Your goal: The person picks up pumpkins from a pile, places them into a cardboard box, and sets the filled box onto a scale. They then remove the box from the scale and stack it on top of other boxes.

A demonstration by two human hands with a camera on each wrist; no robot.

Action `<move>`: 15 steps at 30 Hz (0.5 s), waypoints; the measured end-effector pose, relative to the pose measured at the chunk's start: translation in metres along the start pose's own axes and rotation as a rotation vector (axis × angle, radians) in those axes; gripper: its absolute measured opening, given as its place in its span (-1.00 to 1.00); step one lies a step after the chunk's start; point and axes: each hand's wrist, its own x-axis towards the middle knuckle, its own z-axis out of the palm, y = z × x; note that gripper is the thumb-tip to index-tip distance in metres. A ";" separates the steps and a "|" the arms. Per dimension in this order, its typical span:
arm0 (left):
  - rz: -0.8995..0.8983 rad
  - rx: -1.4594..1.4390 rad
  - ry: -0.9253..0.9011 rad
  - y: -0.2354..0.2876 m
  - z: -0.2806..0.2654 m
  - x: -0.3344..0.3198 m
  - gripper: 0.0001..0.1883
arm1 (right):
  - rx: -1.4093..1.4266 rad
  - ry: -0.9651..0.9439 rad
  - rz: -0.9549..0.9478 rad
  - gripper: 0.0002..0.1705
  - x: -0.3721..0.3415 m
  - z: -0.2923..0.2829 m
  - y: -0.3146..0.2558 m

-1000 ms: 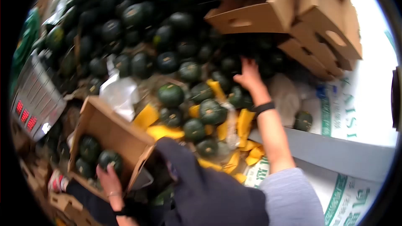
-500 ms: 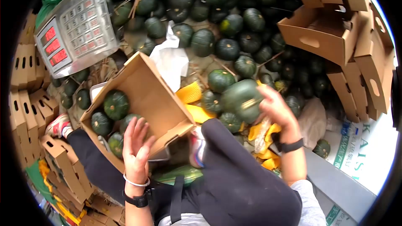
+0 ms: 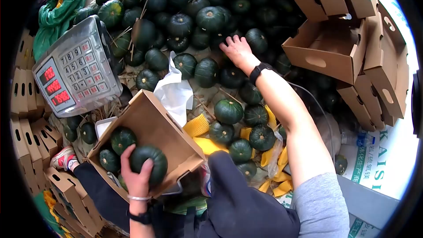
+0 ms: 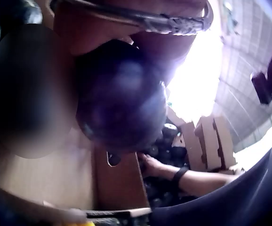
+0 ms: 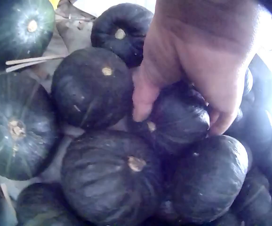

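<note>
In the head view my left hand (image 3: 135, 178) grips a dark green kabocha pumpkin (image 3: 154, 161) over the open cardboard box (image 3: 169, 134), thumb on one side and fingers on the other. That same pumpkin (image 4: 122, 99) fills the middle of the left wrist view, below the bracelet. More pumpkins (image 3: 122, 139) lie in the box's near-left end. My right hand (image 3: 240, 53) is out at the pile. In the right wrist view its thumb and fingers straddle a pumpkin (image 5: 180, 117), closely surrounded by others; the palm hides part of it.
A scale (image 3: 79, 68) with lit red digits stands left of the box. Empty cardboard boxes (image 3: 326, 44) are stacked at the right. Yellow foam netting (image 3: 196, 125) and a white sheet (image 3: 174, 94) lie beside the box. Flattened cartons (image 3: 33, 92) line the left edge.
A pumpkin that the right hand carried half a second ago is gone from it, and the left hand, then open over the box, now grips one. The right hand has moved back up to the pile.
</note>
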 end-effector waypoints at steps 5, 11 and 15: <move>0.335 0.295 0.085 -0.024 0.040 0.070 -0.37 | 0.307 -0.067 0.016 -0.23 0.002 -0.029 0.020; 0.136 0.929 0.150 -0.072 0.036 0.082 -0.39 | 2.251 -0.036 0.587 -0.36 -0.082 -0.078 -0.008; 0.078 0.830 0.064 -0.057 0.021 0.075 -0.40 | 2.580 -0.191 0.403 -0.32 -0.118 -0.111 -0.063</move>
